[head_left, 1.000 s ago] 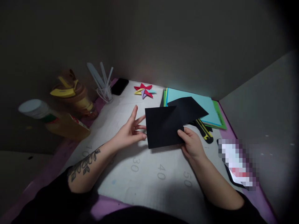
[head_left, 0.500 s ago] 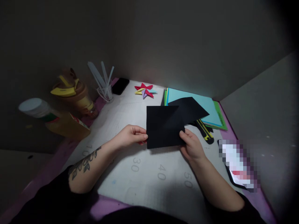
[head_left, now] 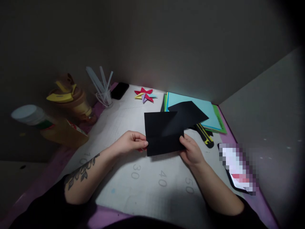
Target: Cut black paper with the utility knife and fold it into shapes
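Note:
A black sheet of paper [head_left: 164, 132] is held up in front of me, above the white mat. My left hand [head_left: 135, 142] pinches its left edge, thumb on the near face. On the lower right edge, my right hand [head_left: 192, 149] grips the same sheet, thumb on top. A faint crease or bend crosses the sheet's lower part. Behind it, a second black paper piece [head_left: 193, 113] with slanted edges overlaps a stack of coloured paper [head_left: 205, 109]. A yellow and black utility knife [head_left: 205, 136] lies just beyond my right hand.
A folded paper star [head_left: 145, 95] lies at the back of the mat [head_left: 119, 117]. On the left stand a glue bottle [head_left: 57, 127], a brown pot [head_left: 78, 103] and a cup of white sticks [head_left: 105, 97]. A dark phone [head_left: 120, 90] lies behind; a lit phone [head_left: 238, 171] is at right.
The view has shifted slightly, so everything sits a little left and lower. Across the lower part of the black sheet a bend now shows. Both hands keep their hold.

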`<state>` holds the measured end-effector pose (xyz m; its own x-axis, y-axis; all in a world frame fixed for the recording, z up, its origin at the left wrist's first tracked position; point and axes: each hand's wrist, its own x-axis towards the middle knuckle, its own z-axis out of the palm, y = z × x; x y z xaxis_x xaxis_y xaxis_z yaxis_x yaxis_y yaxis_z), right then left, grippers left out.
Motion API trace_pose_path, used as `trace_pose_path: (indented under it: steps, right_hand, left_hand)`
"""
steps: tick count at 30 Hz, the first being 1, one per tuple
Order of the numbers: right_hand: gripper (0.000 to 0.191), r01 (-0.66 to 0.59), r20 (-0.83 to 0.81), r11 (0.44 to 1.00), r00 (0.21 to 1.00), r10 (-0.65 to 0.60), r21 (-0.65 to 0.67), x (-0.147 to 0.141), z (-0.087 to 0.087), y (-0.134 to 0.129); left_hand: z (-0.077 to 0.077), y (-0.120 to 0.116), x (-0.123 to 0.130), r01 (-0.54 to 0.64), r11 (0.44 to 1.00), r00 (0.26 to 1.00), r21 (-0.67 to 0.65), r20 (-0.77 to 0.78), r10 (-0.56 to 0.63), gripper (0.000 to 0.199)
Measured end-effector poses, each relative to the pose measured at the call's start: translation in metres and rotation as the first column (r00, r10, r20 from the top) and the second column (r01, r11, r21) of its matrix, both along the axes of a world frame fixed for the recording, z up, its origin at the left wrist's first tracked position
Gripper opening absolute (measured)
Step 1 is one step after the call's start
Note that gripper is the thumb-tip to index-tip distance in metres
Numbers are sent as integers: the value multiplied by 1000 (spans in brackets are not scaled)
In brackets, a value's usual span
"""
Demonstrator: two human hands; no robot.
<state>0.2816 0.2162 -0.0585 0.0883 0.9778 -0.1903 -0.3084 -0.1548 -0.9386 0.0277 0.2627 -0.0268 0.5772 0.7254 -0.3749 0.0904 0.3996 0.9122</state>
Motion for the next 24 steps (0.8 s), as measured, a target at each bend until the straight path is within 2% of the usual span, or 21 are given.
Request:
trace_pose_path:
  steps: [7, 10, 13, 16, 18, 19, 21, 24]
  right_hand:
    - [33, -5, -42, 1000, 999, 6, 18, -1, 2, -1]
    - [30, -3, -64, 1000, 998, 4, 22, -1, 1, -1]
    - [24, 26, -3, 998, 1000, -26, 49, -1, -3, 0]
    - [23, 216, 62, 971, 973, -223, 102, 1, -7, 4]
    - [30, 355, 12, 929, 934, -358, 101, -1, -8, 5]
    - [34, 376, -29, 922, 926, -375, 90, -4, -9, 5]
    - [38, 286, -81, 956, 957, -280, 73, -15, -9, 3]
    - [41, 2, -36, 998, 999, 0, 66, -45, -6, -3]
  left_hand:
    - [4, -1, 0, 20, 998, 999, 53, -34, -19, 19]
    - [4, -2, 1, -43, 995, 995, 93, -88, 51, 20]
    - [1, -2, 2, -109, 982, 979, 156, -153, 133, 22]
    - [-2, -1, 2, -170, 954, 962, 248, -168, 216, 24]
    - [-3, -1, 3, -245, 918, 945, 312, -135, 298, 25]
    - [-4, -1, 3, -292, 895, 931, 336, -113, 346, 26]
    - [-5, -4, 7, -376, 852, 898, 364, -83, 431, 27]
    - [-7, -11, 15, -431, 812, 866, 394, -70, 494, 27]
